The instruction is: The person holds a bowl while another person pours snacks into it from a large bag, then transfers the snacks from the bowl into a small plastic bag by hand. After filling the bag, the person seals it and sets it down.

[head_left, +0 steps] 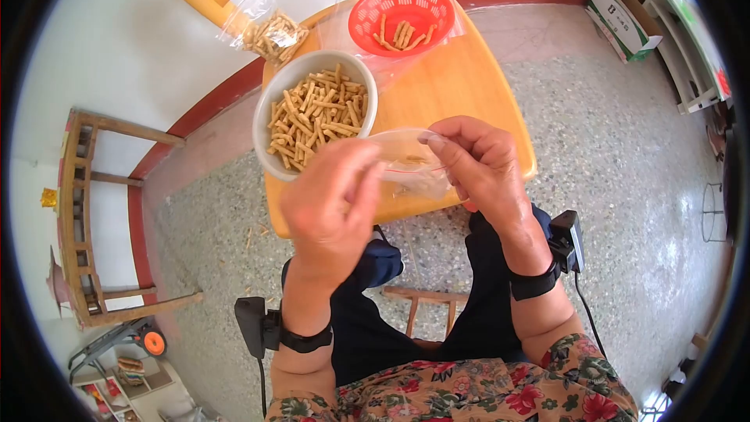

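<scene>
My right hand (480, 164) pinches the edge of a clear plastic bag (414, 176) over the chair's front edge. The bag's mouth is spread, and a few light-brown sticks show faintly inside or behind it. My left hand (332, 199) is at the bag's left side, its fingers bent and blurred; whether they grip the bag is hidden. Just beyond my left hand stands a white bowl (262, 129) full of short brown sticks (312, 117). A red basket (363, 19) behind it holds several sticks. Left of the basket lies a filled clear bag (277, 35).
The wooden chair (469, 86) bears these items. A wooden rack or stool (82, 219) stands at the left, above a shelf (152, 398). A cardboard box (621, 23) sits at the back right beside a white shelf unit (680, 47). My legs flank a small wooden stool (426, 295).
</scene>
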Action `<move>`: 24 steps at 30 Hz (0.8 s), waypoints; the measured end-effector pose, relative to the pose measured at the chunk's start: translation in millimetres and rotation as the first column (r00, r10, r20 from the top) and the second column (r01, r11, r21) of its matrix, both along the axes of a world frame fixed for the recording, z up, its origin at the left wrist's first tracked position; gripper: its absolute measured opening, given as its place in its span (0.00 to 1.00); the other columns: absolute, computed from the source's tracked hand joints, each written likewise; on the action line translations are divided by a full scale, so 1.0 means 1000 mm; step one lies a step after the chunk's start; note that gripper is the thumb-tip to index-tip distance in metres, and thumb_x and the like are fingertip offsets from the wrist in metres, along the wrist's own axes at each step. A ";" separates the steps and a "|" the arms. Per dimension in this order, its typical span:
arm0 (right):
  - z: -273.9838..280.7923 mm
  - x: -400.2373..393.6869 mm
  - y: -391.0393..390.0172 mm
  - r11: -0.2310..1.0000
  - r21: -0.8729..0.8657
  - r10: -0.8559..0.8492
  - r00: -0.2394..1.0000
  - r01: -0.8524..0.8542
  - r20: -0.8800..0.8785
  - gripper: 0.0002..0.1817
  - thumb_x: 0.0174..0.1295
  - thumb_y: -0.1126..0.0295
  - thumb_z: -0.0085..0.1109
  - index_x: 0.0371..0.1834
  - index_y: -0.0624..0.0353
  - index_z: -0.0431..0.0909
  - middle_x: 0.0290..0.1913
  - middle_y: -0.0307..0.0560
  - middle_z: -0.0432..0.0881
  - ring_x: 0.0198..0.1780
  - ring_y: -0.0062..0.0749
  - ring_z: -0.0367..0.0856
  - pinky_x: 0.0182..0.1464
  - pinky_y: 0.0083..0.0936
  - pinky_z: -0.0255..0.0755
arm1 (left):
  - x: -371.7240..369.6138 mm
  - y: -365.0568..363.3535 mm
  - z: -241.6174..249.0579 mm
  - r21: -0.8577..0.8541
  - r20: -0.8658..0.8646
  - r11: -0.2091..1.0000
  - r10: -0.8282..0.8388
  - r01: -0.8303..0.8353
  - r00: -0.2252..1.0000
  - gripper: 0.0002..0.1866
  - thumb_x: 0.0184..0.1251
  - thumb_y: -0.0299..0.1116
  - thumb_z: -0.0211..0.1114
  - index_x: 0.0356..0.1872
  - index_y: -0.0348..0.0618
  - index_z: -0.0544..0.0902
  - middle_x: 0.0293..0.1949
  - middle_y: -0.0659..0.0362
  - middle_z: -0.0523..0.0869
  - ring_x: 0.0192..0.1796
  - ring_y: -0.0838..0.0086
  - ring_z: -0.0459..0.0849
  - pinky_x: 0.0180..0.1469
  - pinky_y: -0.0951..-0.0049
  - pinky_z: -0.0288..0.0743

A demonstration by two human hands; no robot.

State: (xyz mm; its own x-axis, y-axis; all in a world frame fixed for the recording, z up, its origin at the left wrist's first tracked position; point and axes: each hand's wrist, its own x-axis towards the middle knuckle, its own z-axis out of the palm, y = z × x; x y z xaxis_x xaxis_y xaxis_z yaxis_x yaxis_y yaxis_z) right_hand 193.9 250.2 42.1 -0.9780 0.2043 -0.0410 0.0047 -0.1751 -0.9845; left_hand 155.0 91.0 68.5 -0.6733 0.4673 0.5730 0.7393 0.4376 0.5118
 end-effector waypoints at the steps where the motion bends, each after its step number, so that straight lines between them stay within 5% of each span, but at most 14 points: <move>1: 0.000 0.000 0.001 1.000 -0.008 -0.012 1.000 0.012 -0.010 0.05 0.60 0.73 0.54 0.33 0.64 0.76 0.21 0.30 0.72 0.22 0.08 0.63 0.22 0.10 0.57 | -0.003 -0.007 0.000 0.031 0.014 0.995 0.089 -0.090 0.996 0.09 0.49 0.18 0.63 0.33 0.35 0.78 0.30 0.53 0.81 0.28 0.68 0.79 0.29 0.76 0.71; 3: -0.001 0.000 0.004 1.000 0.010 -0.024 1.000 0.024 -0.003 0.05 0.60 0.72 0.54 0.33 0.64 0.76 0.20 0.29 0.72 0.21 0.08 0.63 0.21 0.10 0.57 | -0.012 -0.023 0.000 0.089 0.046 0.959 0.268 -0.271 0.962 0.06 0.52 0.19 0.62 0.33 0.37 0.79 0.27 0.57 0.80 0.22 0.79 0.74 0.24 0.82 0.67; 7: -0.006 0.000 0.008 0.993 0.064 -0.100 0.995 0.101 -0.029 0.06 0.60 0.71 0.54 0.33 0.63 0.77 0.18 0.28 0.70 0.19 0.07 0.62 0.19 0.10 0.55 | -0.039 -0.050 -0.014 0.125 0.188 0.926 0.330 -0.356 0.925 0.04 0.54 0.21 0.61 0.32 0.36 0.79 0.24 0.58 0.79 0.21 0.81 0.72 0.24 0.82 0.66; 10: -0.004 -0.001 0.008 0.977 -0.002 -0.211 0.977 0.211 -0.025 0.07 0.61 0.70 0.53 0.34 0.62 0.77 0.16 0.28 0.67 0.14 0.07 0.59 0.15 0.09 0.51 | -0.054 -0.061 -0.029 -0.083 0.293 0.939 0.344 -0.334 0.892 0.07 0.53 0.21 0.61 0.34 0.39 0.79 0.26 0.57 0.79 0.22 0.76 0.75 0.26 0.77 0.68; 14: -0.003 -0.002 0.010 0.964 -0.024 -0.266 0.964 0.265 -0.021 0.07 0.61 0.70 0.52 0.34 0.63 0.77 0.15 0.29 0.66 0.13 0.08 0.59 0.14 0.08 0.51 | -0.066 -0.053 -0.043 -0.218 0.236 0.951 0.271 -0.221 0.933 0.12 0.48 0.20 0.61 0.36 0.43 0.80 0.32 0.55 0.79 0.31 0.61 0.79 0.34 0.70 0.71; 24: -0.004 -0.006 0.012 0.980 0.000 -0.197 0.980 0.197 0.026 0.07 0.61 0.71 0.52 0.35 0.64 0.77 0.17 0.30 0.67 0.15 0.09 0.61 0.15 0.08 0.55 | -0.079 -0.027 -0.046 -0.460 0.053 0.877 0.186 -0.141 0.981 0.11 0.46 0.21 0.61 0.34 0.44 0.81 0.30 0.57 0.75 0.35 0.63 0.78 0.36 0.67 0.71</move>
